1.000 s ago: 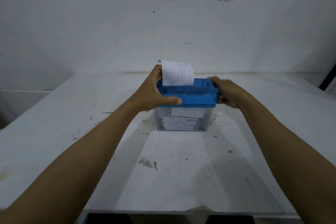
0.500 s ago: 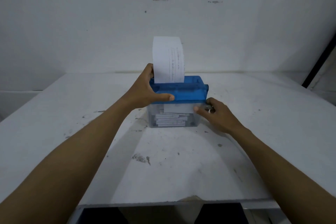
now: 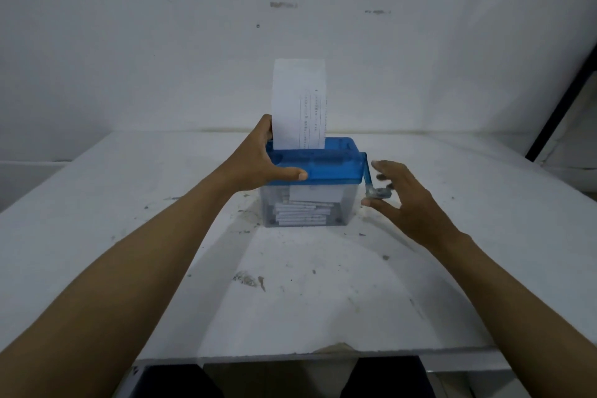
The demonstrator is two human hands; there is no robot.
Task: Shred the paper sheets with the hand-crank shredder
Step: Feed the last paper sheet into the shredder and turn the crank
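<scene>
White and scuffed, a painted tabletop (image 3: 323, 300) runs away from us to a bare white wall (image 3: 161, 42), with dark flecks and smears scattered over its surface. Toward the far middle of it stands a small hand-crank shredder (image 3: 336, 165) with a translucent blue plastic top, seated on a clear plastic bin (image 3: 347, 207). Inside that bin we see white paper strips (image 3: 300, 213) lying flat in a loose stack.

A white printed paper sheet (image 3: 298, 100) stands upright in the slot at the left part of the blue top, its lines of small text toward the right edge.

Our left hand (image 3: 255, 161) clamps the left end of the blue top: the thumb lies along the near face, while the fingers wrap over the far side just beside the sheet.

On the right side of the shredder a blue crank arm (image 3: 368, 179) hangs down, ending in a grey knob (image 3: 379, 193). Our right hand (image 3: 407, 203) is around that knob with the fingers spread apart, thumb below and fingers above it, not closed on it. We cannot tell whether any fingertip touches the knob.
</scene>
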